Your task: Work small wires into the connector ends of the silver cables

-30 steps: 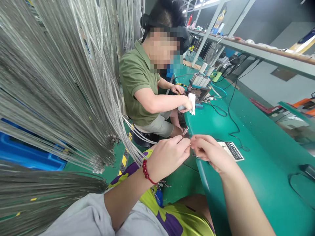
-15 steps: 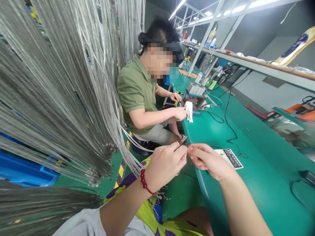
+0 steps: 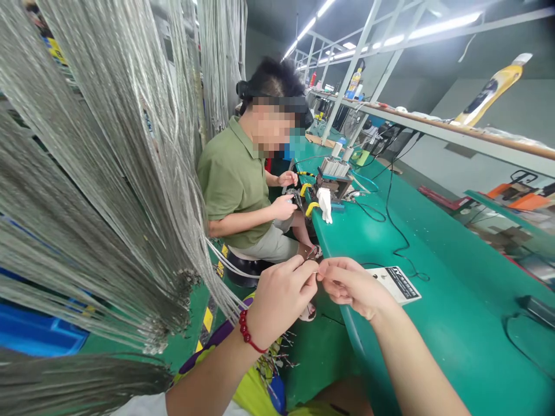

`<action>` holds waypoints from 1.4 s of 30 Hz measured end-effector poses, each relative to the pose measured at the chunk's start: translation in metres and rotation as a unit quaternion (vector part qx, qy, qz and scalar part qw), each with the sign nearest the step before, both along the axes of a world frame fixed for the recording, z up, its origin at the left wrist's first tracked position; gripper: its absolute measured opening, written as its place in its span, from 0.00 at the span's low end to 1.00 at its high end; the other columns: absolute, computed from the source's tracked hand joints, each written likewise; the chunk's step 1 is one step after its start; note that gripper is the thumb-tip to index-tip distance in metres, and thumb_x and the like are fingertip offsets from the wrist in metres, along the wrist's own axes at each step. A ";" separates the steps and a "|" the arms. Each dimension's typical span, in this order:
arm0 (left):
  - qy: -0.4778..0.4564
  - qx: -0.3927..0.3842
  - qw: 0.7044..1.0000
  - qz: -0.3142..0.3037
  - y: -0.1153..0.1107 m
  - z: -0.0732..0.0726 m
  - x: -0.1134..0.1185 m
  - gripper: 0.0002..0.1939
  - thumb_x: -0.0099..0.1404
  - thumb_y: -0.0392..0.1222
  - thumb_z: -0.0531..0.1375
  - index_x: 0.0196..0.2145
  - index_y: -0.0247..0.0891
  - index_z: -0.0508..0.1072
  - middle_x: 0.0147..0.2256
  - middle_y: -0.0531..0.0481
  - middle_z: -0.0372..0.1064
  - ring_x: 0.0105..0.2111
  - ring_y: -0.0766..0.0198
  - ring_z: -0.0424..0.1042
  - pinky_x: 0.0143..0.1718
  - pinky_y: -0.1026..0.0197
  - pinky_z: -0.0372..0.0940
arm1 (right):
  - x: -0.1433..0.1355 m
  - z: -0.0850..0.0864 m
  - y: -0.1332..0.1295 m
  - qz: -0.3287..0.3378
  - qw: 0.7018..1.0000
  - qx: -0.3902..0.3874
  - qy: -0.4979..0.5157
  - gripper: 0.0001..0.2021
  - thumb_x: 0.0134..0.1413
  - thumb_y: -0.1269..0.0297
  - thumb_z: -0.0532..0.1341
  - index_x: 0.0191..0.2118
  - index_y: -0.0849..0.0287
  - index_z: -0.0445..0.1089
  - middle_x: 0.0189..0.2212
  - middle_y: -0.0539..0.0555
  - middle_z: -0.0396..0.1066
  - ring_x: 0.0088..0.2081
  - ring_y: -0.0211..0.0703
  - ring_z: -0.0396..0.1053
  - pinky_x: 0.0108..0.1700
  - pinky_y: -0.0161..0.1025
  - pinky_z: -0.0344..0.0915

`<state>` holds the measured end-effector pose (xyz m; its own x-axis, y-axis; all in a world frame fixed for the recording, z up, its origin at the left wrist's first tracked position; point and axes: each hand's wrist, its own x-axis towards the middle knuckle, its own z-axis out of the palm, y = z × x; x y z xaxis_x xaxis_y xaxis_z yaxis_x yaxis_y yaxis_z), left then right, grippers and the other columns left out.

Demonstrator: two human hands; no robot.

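Note:
My left hand (image 3: 284, 297), with a red bead bracelet at the wrist, is closed around the end of a pale grey cable (image 3: 228, 267). Thin wire ends poke out above its fingers. Beside it, nearly touching, my right hand (image 3: 349, 284) is pinched at a fine wire tip; the exact grip is too small to make out. Both hands are in the air by the edge of the green table (image 3: 451, 323). Stripped wire ends (image 3: 277, 358) dangle below my left wrist, over my lap.
Large bundles of grey cables (image 3: 160, 173) hang at the left. A person in a green shirt (image 3: 234, 179) sits ahead, beside a bench press machine (image 3: 333, 179) with a white glove (image 3: 324, 205). A printed card (image 3: 399, 284) and black cords lie on the table.
The view has shifted slightly, so the scene sits lower and further left. My hands stay together at the wire. The other person's hands have drawn back from the machine, uncovering yellow handles.

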<state>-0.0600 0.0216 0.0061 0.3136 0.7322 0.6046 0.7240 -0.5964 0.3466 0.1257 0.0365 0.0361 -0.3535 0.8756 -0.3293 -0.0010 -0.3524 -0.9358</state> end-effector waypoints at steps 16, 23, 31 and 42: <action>-0.134 -0.080 0.987 -0.024 0.005 0.000 -0.001 0.13 0.63 0.27 0.58 0.33 0.43 0.78 0.27 0.55 0.69 0.24 0.64 0.65 0.29 0.62 0.56 | 0.000 0.004 -0.006 -0.004 0.989 0.135 -0.061 0.17 0.57 0.51 0.71 0.29 0.59 0.72 0.15 0.46 0.67 0.16 0.30 0.53 0.19 0.32 0.47; -0.116 -0.106 0.986 -0.061 0.002 0.005 0.001 0.05 0.69 0.35 0.60 0.36 0.43 0.73 0.31 0.54 0.71 0.29 0.62 0.71 0.31 0.62 0.59 | 0.001 0.004 -0.002 -0.021 0.987 0.146 -0.069 0.20 0.55 0.46 0.72 0.30 0.60 0.72 0.18 0.47 0.69 0.17 0.31 0.55 0.20 0.31 0.48; -0.098 -0.094 0.990 -0.046 0.005 -0.002 0.006 0.07 0.69 0.32 0.58 0.35 0.42 0.72 0.29 0.55 0.66 0.27 0.63 0.67 0.31 0.61 0.55 | 0.001 -0.005 -0.002 -0.066 0.992 0.098 -0.037 0.27 0.58 0.42 0.70 0.21 0.55 0.61 0.12 0.40 0.50 0.15 0.29 0.42 0.17 0.33 0.41; -0.131 -0.101 0.986 -0.037 0.008 -0.005 0.004 0.08 0.67 0.30 0.61 0.36 0.42 0.76 0.26 0.58 0.63 0.24 0.66 0.64 0.30 0.63 0.57 | -0.002 -0.007 -0.003 -0.076 0.988 0.121 -0.053 0.28 0.55 0.39 0.72 0.21 0.58 0.67 0.10 0.45 0.61 0.13 0.29 0.50 0.17 0.31 0.45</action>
